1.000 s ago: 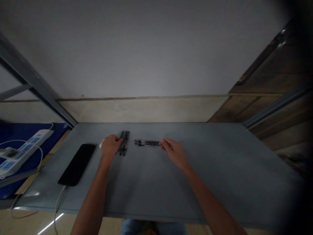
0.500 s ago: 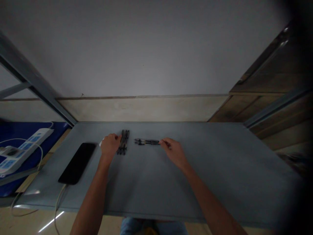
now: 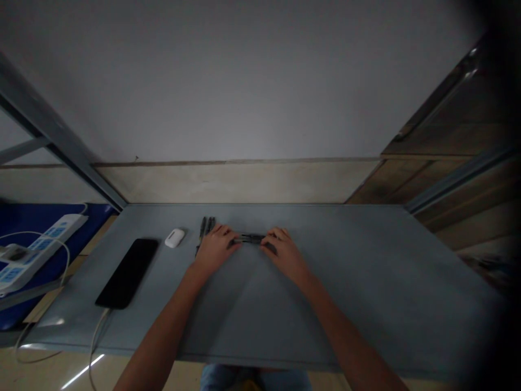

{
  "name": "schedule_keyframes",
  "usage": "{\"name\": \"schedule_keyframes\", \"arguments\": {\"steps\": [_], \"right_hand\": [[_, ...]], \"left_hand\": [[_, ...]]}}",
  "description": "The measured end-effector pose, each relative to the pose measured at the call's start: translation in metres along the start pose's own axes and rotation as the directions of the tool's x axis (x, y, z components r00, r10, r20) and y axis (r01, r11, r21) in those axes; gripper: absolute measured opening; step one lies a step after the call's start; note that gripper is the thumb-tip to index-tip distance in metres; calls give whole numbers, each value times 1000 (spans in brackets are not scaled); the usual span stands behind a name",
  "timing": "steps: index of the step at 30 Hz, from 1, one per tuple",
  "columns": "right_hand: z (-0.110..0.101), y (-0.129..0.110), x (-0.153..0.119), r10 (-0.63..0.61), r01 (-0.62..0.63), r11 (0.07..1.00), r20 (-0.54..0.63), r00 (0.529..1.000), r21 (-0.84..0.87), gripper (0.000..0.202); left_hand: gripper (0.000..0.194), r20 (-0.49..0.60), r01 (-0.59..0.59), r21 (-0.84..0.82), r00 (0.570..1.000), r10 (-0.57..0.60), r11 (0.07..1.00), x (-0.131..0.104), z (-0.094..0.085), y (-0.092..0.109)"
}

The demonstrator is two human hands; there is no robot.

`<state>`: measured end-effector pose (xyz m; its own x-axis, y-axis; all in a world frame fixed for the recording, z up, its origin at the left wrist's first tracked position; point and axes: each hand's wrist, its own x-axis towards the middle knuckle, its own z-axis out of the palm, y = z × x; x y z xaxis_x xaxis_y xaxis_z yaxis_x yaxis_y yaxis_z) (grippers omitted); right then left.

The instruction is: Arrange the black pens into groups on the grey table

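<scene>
Several dark pens [image 3: 251, 239] lie sideways on the grey table, bunched together. My left hand [image 3: 217, 247] has its fingers closed on their left end, and my right hand [image 3: 283, 251] pinches the right end. A second group of dark pens [image 3: 202, 228] points away from me just left of my left hand, which hides most of it. Further left rests a small white earbud case [image 3: 175, 238].
A black phone [image 3: 128, 273] with a white cable [image 3: 97, 331] plugged in lies on the left of the grey table [image 3: 366, 293]. Beyond the table's left edge is a white power strip [image 3: 43, 252] on a blue surface. A wall [image 3: 244, 182] stands behind.
My left hand has moved right, from the upright group of pens to the left end of the sideways pens. The white case has come into full view. My right hand stays at the right end.
</scene>
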<state>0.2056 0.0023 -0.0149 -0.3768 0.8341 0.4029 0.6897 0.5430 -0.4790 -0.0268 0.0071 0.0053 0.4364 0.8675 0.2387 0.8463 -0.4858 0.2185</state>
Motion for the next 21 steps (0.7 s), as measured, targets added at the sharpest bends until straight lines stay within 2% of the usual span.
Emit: {"name": "schedule_keyframes", "arguments": {"steps": [3, 9, 16, 21], "right_hand": [[0, -1, 1, -6, 6, 1000, 28, 1000, 11, 9], [3, 0, -1, -20, 19, 1000, 74, 997, 11, 19], [1, -1, -2, -38, 39, 999, 46, 998, -33, 20], [5, 0, -2, 12, -17, 998, 90, 996, 53, 16]], "left_hand": [[22, 46, -53, 12, 998, 52, 999, 0, 8, 9], [14, 63, -86, 42, 994, 84, 995, 0, 14, 15], [14, 17, -112, 103, 994, 111, 988, 1, 16, 17], [17, -38, -133, 127, 990, 139, 983, 0, 14, 23]]}}
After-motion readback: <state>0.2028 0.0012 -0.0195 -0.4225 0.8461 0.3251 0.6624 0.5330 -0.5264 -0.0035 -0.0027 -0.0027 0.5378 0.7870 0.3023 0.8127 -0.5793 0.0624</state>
